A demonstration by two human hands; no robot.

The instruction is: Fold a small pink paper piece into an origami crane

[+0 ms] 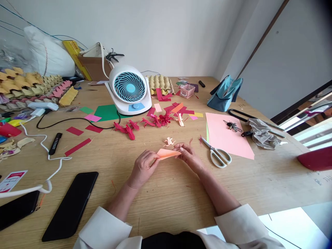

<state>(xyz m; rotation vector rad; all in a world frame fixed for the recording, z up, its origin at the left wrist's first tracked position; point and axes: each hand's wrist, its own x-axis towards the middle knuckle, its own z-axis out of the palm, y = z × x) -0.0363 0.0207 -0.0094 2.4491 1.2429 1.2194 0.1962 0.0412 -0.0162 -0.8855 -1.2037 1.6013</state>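
Note:
Between my two hands is a small piece of orange paper [167, 154], folded or bent along its length. My left hand [145, 167] pinches its left end between thumb and fingers. At the other end, the fingers and thumb of my right hand [190, 157] close on the paper's tip. Just beyond lies a small pale cut-paper figure [169, 141], and another pale one [180, 119] sits farther back. Several red cut-paper figures [129, 131] lie in a row behind. White-handled scissors [219, 157] rest to the right of my right hand, blades slightly apart.
A white fan [129, 86] stands at the back, with red paper strips [77, 147] and green paper [106, 112] around it. Pink sheets [225, 135] bearing keys [232, 126] lie right. A black phone [71, 205], a marker [55, 143] and a white cable [61, 166] are left.

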